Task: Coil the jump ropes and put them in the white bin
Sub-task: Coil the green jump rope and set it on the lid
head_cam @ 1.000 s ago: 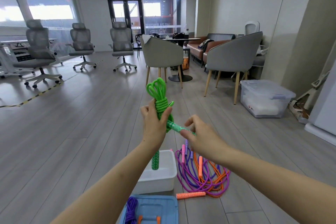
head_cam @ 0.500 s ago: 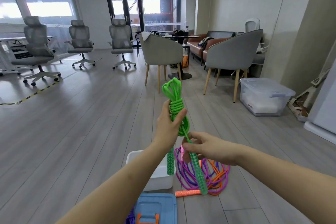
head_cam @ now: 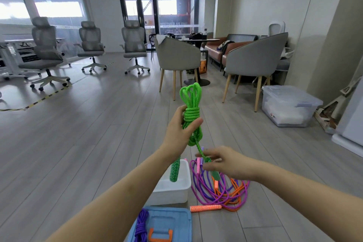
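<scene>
Since earlier frame our right hand (head_cam: pixel 220 161) drops lower, pinching green handle (head_cam: pixel 208 160); left hand (head_cam: pixel 179 133) grips green coil (head_cam: pixel 191 116) above white bin (head_cam: pixel 172 188) for tidy drop.

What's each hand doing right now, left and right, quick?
Left hand: grips the coiled green jump rope.
Right hand: at the rope's dangling green handle; blurred, so a grip cannot be told.

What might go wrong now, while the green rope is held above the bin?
The left hand grips the green rope only at its wraps; these may loosen. One green handle dangles by the right hand above the loose ropes and may snag. The white bin looks small, so handles may stick out.
</scene>
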Motion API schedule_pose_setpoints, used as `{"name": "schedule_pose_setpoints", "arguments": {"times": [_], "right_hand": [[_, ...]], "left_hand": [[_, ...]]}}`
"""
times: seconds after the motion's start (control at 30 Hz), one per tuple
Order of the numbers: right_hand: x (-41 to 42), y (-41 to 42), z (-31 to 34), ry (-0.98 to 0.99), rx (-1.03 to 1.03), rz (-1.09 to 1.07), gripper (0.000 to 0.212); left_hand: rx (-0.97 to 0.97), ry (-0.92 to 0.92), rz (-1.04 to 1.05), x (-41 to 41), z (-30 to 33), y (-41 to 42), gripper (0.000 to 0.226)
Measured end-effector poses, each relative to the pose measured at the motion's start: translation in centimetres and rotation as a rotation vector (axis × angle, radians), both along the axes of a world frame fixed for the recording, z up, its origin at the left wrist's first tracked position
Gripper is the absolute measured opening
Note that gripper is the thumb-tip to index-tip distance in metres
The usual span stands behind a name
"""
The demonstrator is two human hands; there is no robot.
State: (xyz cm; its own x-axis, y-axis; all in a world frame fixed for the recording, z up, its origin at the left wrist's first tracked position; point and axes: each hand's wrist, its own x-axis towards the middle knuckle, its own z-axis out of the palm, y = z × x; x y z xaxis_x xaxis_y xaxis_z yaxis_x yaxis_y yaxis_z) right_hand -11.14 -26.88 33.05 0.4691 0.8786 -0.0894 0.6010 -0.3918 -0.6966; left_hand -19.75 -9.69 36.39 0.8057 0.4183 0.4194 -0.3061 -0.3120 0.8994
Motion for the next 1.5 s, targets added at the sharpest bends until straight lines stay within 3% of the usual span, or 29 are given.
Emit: {"name": "schedule_pose_setpoints", "arguments": {"times": [0.1, 0.23, 0.37, 0.53, 0.77, 1.03, 1.1, 1.2, 1.27, 1.5], "right_hand": [[0.8, 0.0, 1.3, 0.052, 0.093, -0.079, 0.042], [1.1, 1.0, 3.3, 0.090, 0.505, -0.327, 0.022], [0.1, 2.1, 5.2, 0.096, 0.793, -0.410, 0.021], [-0.8, 2.4, 6.4, 0.084, 0.884, -0.443, 0.014], [-0.7, 2.6, 7.1, 0.152, 0.868, -0.352, 0.018], [-0.4, 2.3, 7.0, 0.153, 0.930, -0.350, 0.024], [-0.4, 2.4, 6.9, 0.153, 0.923, -0.353, 0.028], [-0.4, 2.5, 7.1, 0.152, 0.932, -0.365, 0.027], [-0.5, 2.5, 7.3, 0.172, 0.941, -0.362, 0.026], [-1.1, 3.0, 7.6, 0.258, 0.910, -0.366, 0.028]], "left_hand": [[0.019, 0.006, -0.016, -0.3, 0.1, 0.2, 0.036], [0.079, 0.054, -0.027, 0.1, -0.6, 0.1, 0.031], [0.189, 0.093, 0.007, 0.4, -1.4, -1.0, 0.044], [0.287, 0.112, 0.043, 0.2, -0.8, -2.2, 0.064], [0.383, 0.209, 0.054, 0.0, -0.4, -2.5, 0.036], [0.524, 0.337, 0.140, 0.5, 0.5, -2.1, 0.045], [0.468, 0.315, 0.105, 0.8, 0.3, -1.9, 0.046], [0.107, 0.189, -0.036, 0.6, 0.2, -2.3, 0.039], [-0.035, 0.089, -0.090, 0.4, 0.5, -2.5, 0.037], [-0.253, 0.032, -0.170, -0.3, 1.1, -2.9, 0.059]]}}
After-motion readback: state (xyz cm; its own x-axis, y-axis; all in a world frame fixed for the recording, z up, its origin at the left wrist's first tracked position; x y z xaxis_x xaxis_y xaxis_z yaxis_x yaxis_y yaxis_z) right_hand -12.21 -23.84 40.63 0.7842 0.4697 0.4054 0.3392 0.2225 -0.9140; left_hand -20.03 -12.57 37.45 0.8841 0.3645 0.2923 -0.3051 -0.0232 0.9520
